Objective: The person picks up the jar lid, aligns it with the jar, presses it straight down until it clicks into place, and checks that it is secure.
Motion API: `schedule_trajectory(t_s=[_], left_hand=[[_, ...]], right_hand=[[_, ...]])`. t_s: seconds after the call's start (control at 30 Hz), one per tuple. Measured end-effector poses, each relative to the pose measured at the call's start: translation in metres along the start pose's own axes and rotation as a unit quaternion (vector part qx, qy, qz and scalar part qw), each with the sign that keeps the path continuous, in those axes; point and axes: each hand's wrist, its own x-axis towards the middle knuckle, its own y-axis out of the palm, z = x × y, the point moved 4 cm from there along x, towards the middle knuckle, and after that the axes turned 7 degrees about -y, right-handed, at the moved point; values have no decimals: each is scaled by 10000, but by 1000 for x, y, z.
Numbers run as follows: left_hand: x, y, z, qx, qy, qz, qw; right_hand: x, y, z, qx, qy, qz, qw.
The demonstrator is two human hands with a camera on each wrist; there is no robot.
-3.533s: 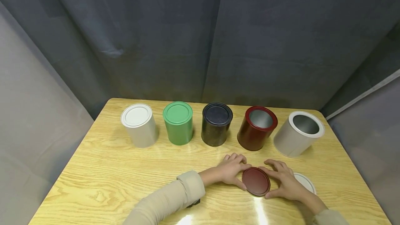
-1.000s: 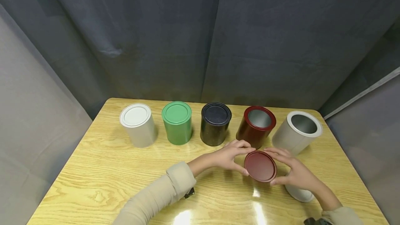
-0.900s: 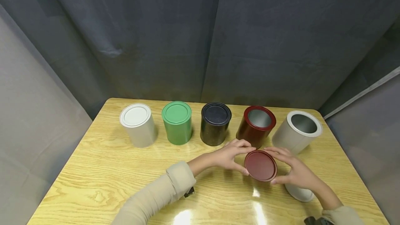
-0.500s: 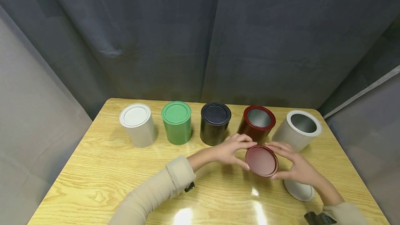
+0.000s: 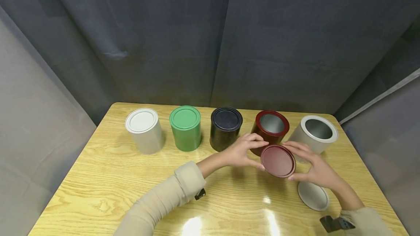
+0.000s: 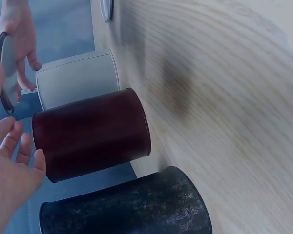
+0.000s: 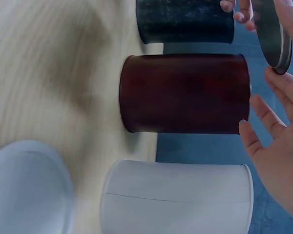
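Observation:
In the head view a dark red lid (image 5: 278, 161) is held off the table, tilted, between both hands. My left hand (image 5: 244, 152) grips its left edge with thumb and fingertips. At the right edge, my right hand (image 5: 316, 165) holds it the same way. Just behind the lid stands the uncovered dark red can (image 5: 259, 134), its silvery inside visible. The right wrist view shows the lid (image 7: 271, 34) edge-on above the red can (image 7: 185, 92), apart from it. In the left wrist view the lid (image 6: 9, 73) also appears edge-on.
An uncovered white can (image 5: 305, 137) stands right of the red one, and a white lid (image 5: 313, 196) lies on the table (image 5: 98, 185) in front. Leftward stand a lidded black can (image 5: 224, 139), green can (image 5: 188, 139) and another white can (image 5: 149, 143). Dark curtains (image 5: 170, 39) hang behind.
Both hands have lifted the red lid from the table and carried it up and away from the person, toward the red can. The white lid is now more fully visible; the cans stay put.

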Motion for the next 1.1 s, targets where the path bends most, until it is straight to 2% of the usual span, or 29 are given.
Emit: schedule_trajectory(t_s=[0.13,0.37,0.6,0.9,1.1], left_hand=[[2,-3,-1,-146,97,-284,9994],[5,-9,-3,-380,54,-361,9986],[13,-13,-6,-167,-61,-558,9983],[23,-19,-5,192,-238,-625,9976],[27,-24,-5,237,-412,-579,9972]], right_hand=[[4,-7,-1,-39,40,-37,10000],[12,-13,-4,96,96,-54,9999],[23,-22,2,-48,-9,-241,9997],[29,-27,-10,-271,215,-367,9987],[44,-35,8,-325,120,-401,9986]])
